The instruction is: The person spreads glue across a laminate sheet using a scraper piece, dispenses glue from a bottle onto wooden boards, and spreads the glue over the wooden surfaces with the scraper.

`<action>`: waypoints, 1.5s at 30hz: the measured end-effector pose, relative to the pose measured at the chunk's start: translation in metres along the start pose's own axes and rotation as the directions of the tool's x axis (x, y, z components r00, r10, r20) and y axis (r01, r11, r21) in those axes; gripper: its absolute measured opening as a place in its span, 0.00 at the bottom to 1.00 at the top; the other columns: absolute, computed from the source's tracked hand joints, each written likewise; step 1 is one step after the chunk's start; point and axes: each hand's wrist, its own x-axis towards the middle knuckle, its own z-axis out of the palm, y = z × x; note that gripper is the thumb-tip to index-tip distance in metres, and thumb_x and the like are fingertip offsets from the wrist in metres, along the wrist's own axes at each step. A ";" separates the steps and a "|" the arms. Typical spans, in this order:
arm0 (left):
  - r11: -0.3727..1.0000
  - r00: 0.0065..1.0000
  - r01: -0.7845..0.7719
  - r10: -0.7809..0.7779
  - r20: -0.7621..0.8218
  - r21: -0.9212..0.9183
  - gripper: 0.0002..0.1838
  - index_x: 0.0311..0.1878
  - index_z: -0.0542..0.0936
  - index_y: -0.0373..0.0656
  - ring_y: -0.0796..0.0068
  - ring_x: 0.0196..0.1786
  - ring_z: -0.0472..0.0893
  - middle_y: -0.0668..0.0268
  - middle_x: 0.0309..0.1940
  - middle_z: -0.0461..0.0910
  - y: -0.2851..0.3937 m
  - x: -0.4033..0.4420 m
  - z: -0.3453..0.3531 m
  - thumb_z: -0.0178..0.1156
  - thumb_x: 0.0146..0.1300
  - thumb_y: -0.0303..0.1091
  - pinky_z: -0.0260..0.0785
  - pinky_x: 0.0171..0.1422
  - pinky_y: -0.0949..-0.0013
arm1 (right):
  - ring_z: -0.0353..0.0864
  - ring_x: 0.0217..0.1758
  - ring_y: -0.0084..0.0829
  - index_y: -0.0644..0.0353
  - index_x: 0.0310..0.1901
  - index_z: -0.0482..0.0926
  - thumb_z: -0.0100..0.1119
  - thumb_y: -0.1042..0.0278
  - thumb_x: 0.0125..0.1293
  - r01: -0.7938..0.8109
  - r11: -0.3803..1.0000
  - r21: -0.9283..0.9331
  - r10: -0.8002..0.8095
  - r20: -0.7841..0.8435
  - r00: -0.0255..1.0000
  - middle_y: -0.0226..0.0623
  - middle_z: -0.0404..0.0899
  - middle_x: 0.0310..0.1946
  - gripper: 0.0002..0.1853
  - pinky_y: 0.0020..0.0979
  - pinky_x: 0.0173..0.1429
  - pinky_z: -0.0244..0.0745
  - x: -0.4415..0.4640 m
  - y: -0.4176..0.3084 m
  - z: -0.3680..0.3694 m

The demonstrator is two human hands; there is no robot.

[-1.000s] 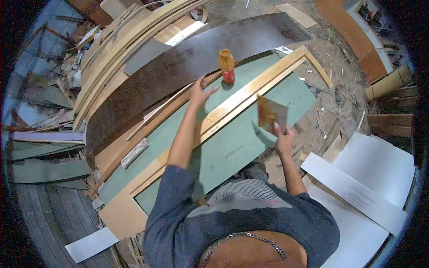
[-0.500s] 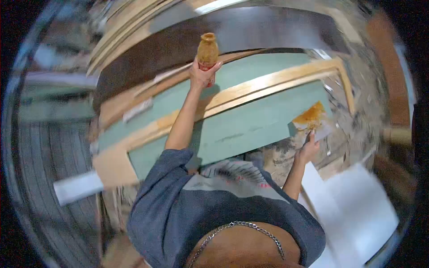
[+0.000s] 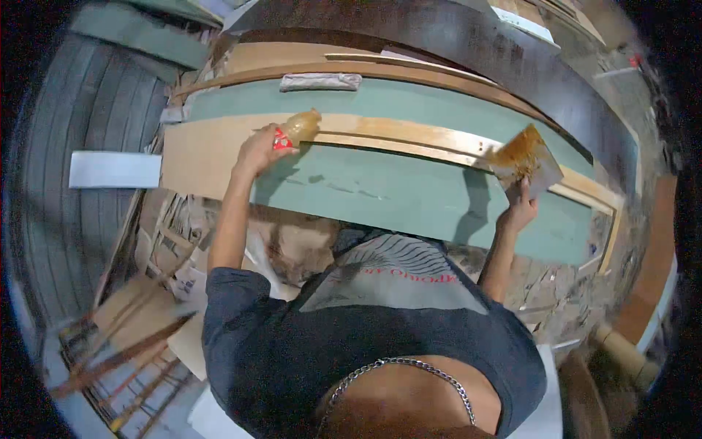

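My left hand (image 3: 257, 152) is wrapped round a bottle (image 3: 301, 126) with a red label and yellow-brown contents or coating. The bottle lies tilted, its neck toward the right, above the left part of a pale wooden frame (image 3: 395, 128). I cannot tell whether anything flows from it. In my right hand (image 3: 519, 212) is a flat scraper (image 3: 541, 162), its blade smeared with amber-brown paste, held over the frame's right part. A wet-looking sheen shows on the frame's long strip. Under the frame lies a pale green board (image 3: 409, 194).
A whitish wrapped block (image 3: 320, 82) rests on the green board's far side. Beyond is a large dark brown panel (image 3: 453, 44). A white piece (image 3: 115, 170) sticks out at the left. Scraps and offcuts cover the floor (image 3: 556, 289).
The bottle has gone from upright to tilted and now sits above the frame's left part. The scraper has moved from the green board's near right to over the frame. My view has turned.
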 end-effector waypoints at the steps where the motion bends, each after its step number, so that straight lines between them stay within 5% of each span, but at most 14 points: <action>1: 0.958 0.990 -0.136 0.138 0.007 0.253 0.37 0.53 0.75 0.43 0.45 0.48 0.82 0.51 0.44 0.83 0.037 -0.018 -0.060 0.72 0.48 0.61 0.75 0.52 0.47 | 0.80 0.44 0.28 0.68 0.51 0.78 0.70 0.63 0.63 0.015 0.999 0.034 -0.014 -0.032 0.999 0.35 0.82 0.43 0.21 0.32 0.48 0.76 -0.031 -0.027 0.021; 7: 0.805 0.882 -0.425 0.471 -0.011 0.415 0.33 0.51 0.76 0.41 0.52 0.50 0.83 0.53 0.44 0.81 0.084 -0.024 -0.121 0.69 0.52 0.59 0.77 0.47 0.51 | 0.77 0.42 0.25 0.67 0.52 0.79 0.67 0.66 0.65 0.036 0.997 0.069 -0.027 -0.132 0.991 0.35 0.82 0.43 0.18 0.29 0.46 0.73 -0.149 -0.092 0.041; 11: 0.637 0.778 -0.564 0.623 0.082 0.525 0.32 0.56 0.74 0.42 0.55 0.51 0.82 0.54 0.48 0.80 0.129 -0.065 -0.161 0.70 0.53 0.51 0.77 0.49 0.52 | 0.80 0.45 0.29 0.68 0.53 0.77 0.68 0.69 0.63 -0.022 0.998 -0.056 0.013 -0.167 0.986 0.36 0.81 0.44 0.20 0.31 0.49 0.74 -0.203 -0.115 -0.028; 13: 0.556 0.714 -0.609 0.695 0.085 0.566 0.33 0.60 0.72 0.42 0.55 0.52 0.82 0.54 0.49 0.80 0.077 0.037 -0.115 0.69 0.54 0.48 0.77 0.50 0.51 | 0.81 0.45 0.31 0.69 0.53 0.76 0.68 0.70 0.63 -0.096 0.984 -0.150 0.052 -0.277 0.959 0.38 0.81 0.45 0.20 0.31 0.47 0.75 -0.197 -0.031 0.026; 18: 0.487 0.727 -0.650 0.622 0.290 0.584 0.28 0.48 0.81 0.44 0.56 0.51 0.82 0.55 0.45 0.82 0.096 0.047 -0.145 0.76 0.43 0.44 0.77 0.53 0.52 | 0.81 0.48 0.32 0.70 0.54 0.75 0.68 0.69 0.63 -0.140 0.979 -0.146 0.087 -0.322 0.943 0.39 0.80 0.48 0.21 0.31 0.51 0.75 -0.182 0.013 0.003; 21: 0.440 0.618 -0.675 0.776 0.126 0.593 0.15 0.34 0.85 0.42 0.60 0.45 0.86 0.57 0.36 0.85 0.090 0.055 -0.138 0.75 0.43 0.39 0.79 0.46 0.58 | 0.81 0.47 0.30 0.68 0.54 0.75 0.67 0.70 0.63 -0.181 0.979 -0.093 0.153 -0.249 0.956 0.36 0.80 0.47 0.20 0.31 0.51 0.75 -0.172 0.000 0.010; 24: 0.505 0.713 -0.612 0.685 0.148 0.608 0.16 0.35 0.85 0.43 0.59 0.44 0.86 0.57 0.36 0.86 0.100 0.045 -0.144 0.76 0.44 0.40 0.79 0.45 0.57 | 0.80 0.43 0.26 0.62 0.50 0.76 0.66 0.67 0.65 -0.296 0.945 0.142 0.306 -0.059 0.950 0.32 0.79 0.45 0.15 0.31 0.49 0.77 -0.166 0.029 0.003; 26: 0.451 0.668 -0.620 0.733 0.131 0.642 0.17 0.37 0.84 0.44 0.58 0.42 0.86 0.57 0.35 0.86 0.095 0.050 -0.141 0.74 0.47 0.42 0.79 0.44 0.56 | 0.80 0.42 0.27 0.59 0.48 0.74 0.67 0.65 0.65 -0.464 0.870 0.168 0.473 -0.018 0.881 0.31 0.79 0.43 0.15 0.32 0.46 0.78 -0.164 0.018 0.003; 29: 0.449 0.731 -0.602 0.642 0.229 0.661 0.30 0.54 0.76 0.44 0.58 0.45 0.84 0.57 0.38 0.84 0.095 0.059 -0.144 0.73 0.49 0.46 0.79 0.46 0.55 | 0.81 0.40 0.28 0.58 0.49 0.71 0.67 0.63 0.65 -0.411 0.899 0.151 0.415 0.006 0.910 0.32 0.80 0.41 0.17 0.34 0.43 0.79 -0.153 0.041 -0.013; 32: 0.392 0.641 -0.619 0.753 0.150 0.681 0.25 0.46 0.79 0.39 0.58 0.43 0.86 0.55 0.36 0.85 0.102 0.055 -0.161 0.72 0.52 0.47 0.78 0.40 0.54 | 0.83 0.43 0.30 0.59 0.56 0.71 0.65 0.62 0.66 -0.432 0.894 0.120 0.423 0.090 0.902 0.35 0.80 0.46 0.21 0.36 0.47 0.81 -0.164 0.038 -0.018; 34: 0.323 0.608 -0.606 0.777 0.161 0.727 0.28 0.49 0.76 0.38 0.56 0.43 0.86 0.56 0.38 0.85 0.107 0.060 -0.172 0.68 0.55 0.51 0.78 0.41 0.53 | 0.80 0.56 0.30 0.60 0.64 0.68 0.62 0.65 0.67 -0.361 0.906 0.221 0.324 0.188 0.927 0.36 0.79 0.53 0.26 0.34 0.58 0.77 -0.162 0.030 -0.007; 38: 0.361 0.717 -0.536 0.672 0.186 0.763 0.31 0.56 0.74 0.41 0.59 0.54 0.81 0.58 0.50 0.79 0.109 0.042 -0.196 0.63 0.60 0.56 0.77 0.47 0.52 | 0.80 0.52 0.27 0.60 0.59 0.72 0.62 0.65 0.67 -0.420 0.897 0.136 0.397 0.171 0.902 0.31 0.79 0.52 0.21 0.32 0.53 0.77 -0.160 0.034 -0.022; 42: 0.291 0.581 -0.558 0.805 0.116 0.778 0.29 0.54 0.75 0.41 0.57 0.51 0.82 0.58 0.47 0.80 0.086 0.044 -0.228 0.65 0.59 0.54 0.78 0.47 0.54 | 0.79 0.56 0.30 0.63 0.61 0.74 0.59 0.67 0.67 -0.525 0.834 0.170 0.497 0.180 0.849 0.38 0.79 0.55 0.22 0.32 0.58 0.77 -0.153 0.039 -0.027; 45: 0.356 0.685 -0.553 0.708 0.169 0.753 0.33 0.56 0.74 0.41 0.56 0.48 0.83 0.58 0.47 0.81 0.089 0.027 -0.259 0.70 0.53 0.52 0.78 0.48 0.57 | 0.72 0.66 0.31 0.67 0.64 0.71 0.58 0.67 0.68 -0.473 0.853 0.219 0.426 0.230 0.875 0.42 0.74 0.63 0.25 0.34 0.67 0.70 -0.141 0.066 -0.057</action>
